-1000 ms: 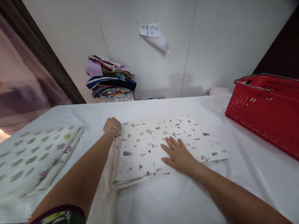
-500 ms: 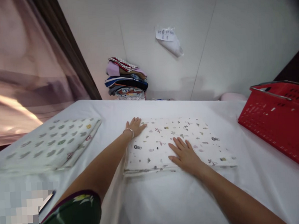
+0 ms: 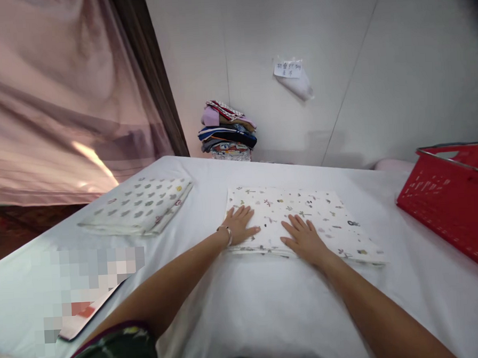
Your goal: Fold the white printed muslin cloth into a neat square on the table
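Note:
A folded white cloth (image 3: 288, 208) with small printed figures lies flat on the white-covered table in front of me. My left hand (image 3: 239, 225) rests palm down on its left side near the front edge, fingers spread, a bracelet at the wrist. Further right, my right hand (image 3: 304, 236) presses flat on the cloth close to the front fold, its fingers apart. Neither hand grips the fabric. To the left lies a second folded cloth (image 3: 144, 202), white with grey blots and a yellow one, touched by neither hand.
A red perforated basket (image 3: 452, 200) with a metal handle stands at the right. A stack of folded fabrics (image 3: 228, 131) sits beyond the table's far edge. Pink curtains (image 3: 59, 103) hang at the left. A partly blurred flat object (image 3: 84, 315) lies at front left.
My left hand has slid from the cloth's far left corner towards its front edge. The right hand stays nearly in place on the cloth. The view has turned a little left.

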`<action>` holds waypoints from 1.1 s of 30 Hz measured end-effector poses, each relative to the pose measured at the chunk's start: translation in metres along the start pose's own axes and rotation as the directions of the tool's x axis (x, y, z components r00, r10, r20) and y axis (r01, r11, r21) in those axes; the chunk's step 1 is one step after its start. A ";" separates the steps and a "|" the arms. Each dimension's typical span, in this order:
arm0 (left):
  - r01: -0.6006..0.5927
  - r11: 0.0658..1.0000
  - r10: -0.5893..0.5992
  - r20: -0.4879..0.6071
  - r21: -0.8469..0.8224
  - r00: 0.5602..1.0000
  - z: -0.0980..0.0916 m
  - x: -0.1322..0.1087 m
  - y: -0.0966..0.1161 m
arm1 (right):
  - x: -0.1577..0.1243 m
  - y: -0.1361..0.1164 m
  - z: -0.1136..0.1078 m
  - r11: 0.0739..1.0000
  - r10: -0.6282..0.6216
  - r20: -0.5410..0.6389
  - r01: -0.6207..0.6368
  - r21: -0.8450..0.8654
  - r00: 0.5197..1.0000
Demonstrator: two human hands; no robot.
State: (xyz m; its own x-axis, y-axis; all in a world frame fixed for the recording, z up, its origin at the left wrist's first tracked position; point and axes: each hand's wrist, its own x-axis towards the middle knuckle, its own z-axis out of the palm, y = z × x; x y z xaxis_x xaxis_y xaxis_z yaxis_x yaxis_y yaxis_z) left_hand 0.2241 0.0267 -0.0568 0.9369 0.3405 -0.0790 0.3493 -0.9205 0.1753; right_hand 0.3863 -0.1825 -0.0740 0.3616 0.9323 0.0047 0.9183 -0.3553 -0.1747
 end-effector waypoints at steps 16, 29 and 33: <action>0.064 0.995 -0.077 -0.197 -0.071 0.977 0.016 -0.097 0.007 | -0.003 -0.001 -0.002 0.999 0.045 0.030 -0.045 -0.014 0.999; -0.152 0.985 0.121 -0.316 -0.076 0.941 0.013 -0.103 -0.009 | -0.007 -0.003 -0.015 0.942 0.069 -0.036 -0.054 0.331 0.997; -0.189 0.981 0.161 -0.349 -0.048 0.923 0.012 -0.101 -0.013 | -0.019 -0.020 -0.013 0.886 -0.021 -0.202 0.112 0.451 0.979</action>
State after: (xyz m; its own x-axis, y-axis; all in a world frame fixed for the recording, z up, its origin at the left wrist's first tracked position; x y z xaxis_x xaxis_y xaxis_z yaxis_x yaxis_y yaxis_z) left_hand 0.1250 0.0023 -0.0625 0.9257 0.2331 0.2979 0.1659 -0.9579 0.2342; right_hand 0.3633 -0.1939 -0.0575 0.3669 0.9070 0.2070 0.7811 -0.1795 -0.5980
